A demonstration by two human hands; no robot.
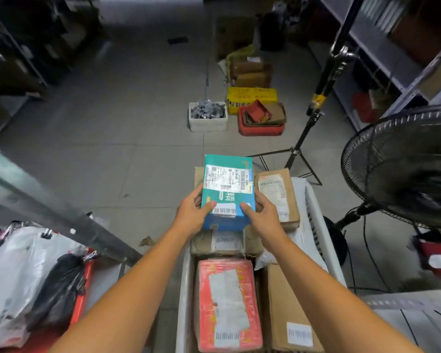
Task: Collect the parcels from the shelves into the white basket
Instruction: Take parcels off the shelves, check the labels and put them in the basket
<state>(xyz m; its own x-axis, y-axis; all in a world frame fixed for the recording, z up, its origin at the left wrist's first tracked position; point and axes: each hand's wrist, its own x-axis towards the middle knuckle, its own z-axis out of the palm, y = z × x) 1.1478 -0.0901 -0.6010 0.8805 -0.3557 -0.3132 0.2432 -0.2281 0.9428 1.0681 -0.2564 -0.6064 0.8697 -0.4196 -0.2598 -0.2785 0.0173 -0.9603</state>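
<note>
I hold a teal and blue parcel (pixel 227 189) with a white shipping label between both hands, just above the far end of the white basket (pixel 316 212). My left hand (pixel 192 212) grips its left edge and my right hand (pixel 261 215) grips its right edge, thumbs on top. Inside the basket lie a red parcel (pixel 228 304), a brown cardboard parcel (pixel 288 309) beside it, a taped brown parcel (pixel 222 242) under the teal one, and another brown parcel (pixel 278 194) at the far right.
A black floor fan (pixel 402 169) stands at the right, a tripod stand (pixel 303 138) behind the basket. Shelving (pixel 397 54) runs along the right. On the floor ahead sit a white box (pixel 207 118), a red crate (pixel 261 123) and a yellow box (pixel 251 96). Plastic bags (pixel 28 276) lie at the left.
</note>
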